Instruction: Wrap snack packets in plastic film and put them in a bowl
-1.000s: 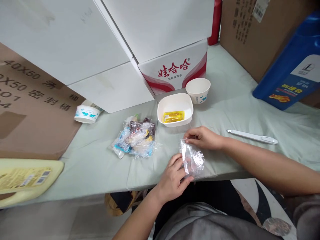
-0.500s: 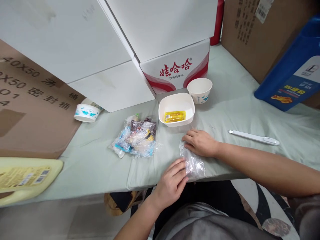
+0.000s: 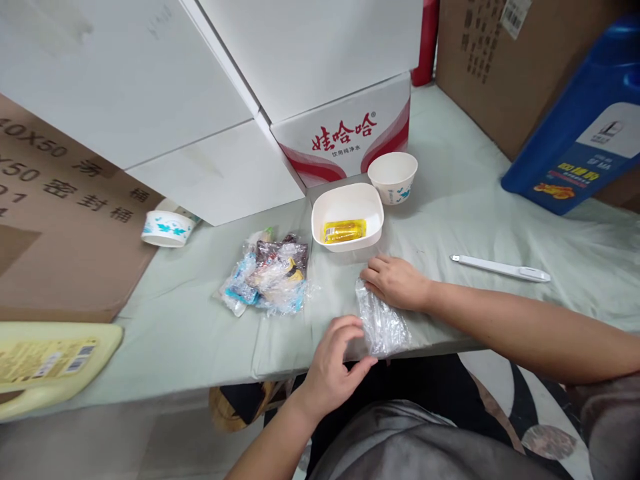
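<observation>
A clear crinkled plastic bag (image 3: pixel 386 328) lies near the table's front edge. My right hand (image 3: pixel 397 283) rests over its upper end, with fingers curled down onto the plastic. To the left of the bag, my left hand (image 3: pixel 334 363) has its thumb and fingers spread apart; the fingertips come up to the bag's left edge. Just beyond my right hand stands a white squarish bowl (image 3: pixel 320 227) with a yellow packet (image 3: pixel 345 231) in it. A heap of wrapped packets (image 3: pixel 270 277) lies further left.
Behind the bowl are a white cup (image 3: pixel 393 167) and a red-and-white carton (image 3: pixel 345 130). A white utility knife (image 3: pixel 500 269) lies at right, before a blue jug (image 3: pixel 565 133). Another cup (image 3: pixel 167 228), a brown box (image 3: pixel 65 260) and a yellow jug (image 3: pixel 55 367) are on the left.
My left hand has opened wider, its thumb and fingers parting at the bag's edge. The bag looks flatter. My right hand stays on its upper end; the whole view has shifted slightly.
</observation>
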A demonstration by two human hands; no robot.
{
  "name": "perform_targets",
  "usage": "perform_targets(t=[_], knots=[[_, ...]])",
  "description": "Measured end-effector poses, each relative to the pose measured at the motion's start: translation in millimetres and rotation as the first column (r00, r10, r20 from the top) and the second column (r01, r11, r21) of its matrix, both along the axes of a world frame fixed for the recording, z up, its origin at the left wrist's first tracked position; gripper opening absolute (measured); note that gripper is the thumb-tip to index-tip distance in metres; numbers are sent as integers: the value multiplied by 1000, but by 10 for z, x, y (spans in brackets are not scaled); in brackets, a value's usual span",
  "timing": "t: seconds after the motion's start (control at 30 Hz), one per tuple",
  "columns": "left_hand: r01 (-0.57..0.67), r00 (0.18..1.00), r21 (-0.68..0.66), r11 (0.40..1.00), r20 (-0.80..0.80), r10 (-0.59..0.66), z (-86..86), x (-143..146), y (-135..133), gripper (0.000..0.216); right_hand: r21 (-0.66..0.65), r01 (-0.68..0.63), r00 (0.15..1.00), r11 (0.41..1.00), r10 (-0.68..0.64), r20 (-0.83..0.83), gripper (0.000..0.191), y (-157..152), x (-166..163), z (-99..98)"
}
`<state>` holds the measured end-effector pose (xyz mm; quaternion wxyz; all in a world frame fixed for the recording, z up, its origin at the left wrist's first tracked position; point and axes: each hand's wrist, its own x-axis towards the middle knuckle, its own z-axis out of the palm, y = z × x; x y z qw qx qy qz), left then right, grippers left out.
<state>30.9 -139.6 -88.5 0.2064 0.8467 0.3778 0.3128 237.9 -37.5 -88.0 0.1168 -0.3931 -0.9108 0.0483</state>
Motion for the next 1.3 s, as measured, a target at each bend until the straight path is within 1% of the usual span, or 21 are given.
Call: perform_targets(t=[0.03,0.07,0.1,0.17,0.23,0.33,0.37,0.43,0.53,0.6,0.7,0.77,0.83,0.93,1.0,1.03,1.07,1.1,1.2,1.23,1.3], knots=[[-45,999,66,997,2,45,-15,-5,-11,42,-1,-3,1000,1000,3,-1,21,-3,-2,0],[-49,998,140,989,-31,54,-21,-6,-18,47,-2,-5,1000,1000,5,-4,21,-5,-5,0],[-14,995,207,978,-92,34,-21,-3,-18,49,-4,-6,1000,1000,6,-8,20,-6,-7,0],[105,974,276,955,-222,-43,-5,12,-5,40,-6,-1,1000,1000,1,-14,20,-2,-3,3],[175,959,280,944,-267,-98,10,34,18,29,0,16,999,1000,-16,-32,21,12,21,14],[162,972,278,947,-209,-105,9,57,41,20,20,56,989,998,-52,-140,21,45,104,52],[150,976,277,949,-193,-98,5,61,43,20,13,44,981,999,-41,-187,21,55,137,68],[136,981,267,954,-173,-92,4,65,44,20,-29,-39,970,999,31,-242,27,71,195,93],[116,985,216,969,-148,-85,38,74,80,20,-125,-175,968,977,148,-201,36,83,230,105],[68,990,184,980,-133,-44,82,94,161,18,-159,-196,971,968,169,-169,37,84,221,107],[-50,986,174,983,-151,77,138,161,386,15,-157,-202,973,967,181,-142,29,78,192,121],[-143,961,164,976,-213,177,146,224,563,14,-151,-201,976,968,184,-117,25,77,184,129],[-235,913,117,965,-314,261,125,288,712,12,-150,-194,978,969,178,-112,26,90,202,123],[-354,838,34,934,-432,333,65,362,825,10,-127,-136,978,983,113,-174,30,132,273,107],[-409,815,12,912,-444,372,28,388,836,9,-72,-62,961,995,39,-275,32,151,324,121],[-426,813,7,905,-437,386,15,395,832,10,-40,-49,941,998,33,-335,32,152,341,138],[-435,814,2,900,-427,394,5,398,825,10,-8,-73,918,997,64,-390,32,145,348,160],[-437,817,-4,899,-419,396,-2,400,818,9,20,-135,894,991,130,-428,30,133,344,183],[-430,827,-2,903,-401,393,-21,395,806,8,30,-381,841,924,360,-405,17,94,289,214],[-438,824,9,899,-397,406,-31,391,806,7,2,-420,842,908,390,-374,14,89,267,206],[-479,804,35,877,-384,454,-56,378,810,6,-73,-431,863,899,388,-322,10,100,236,167]])
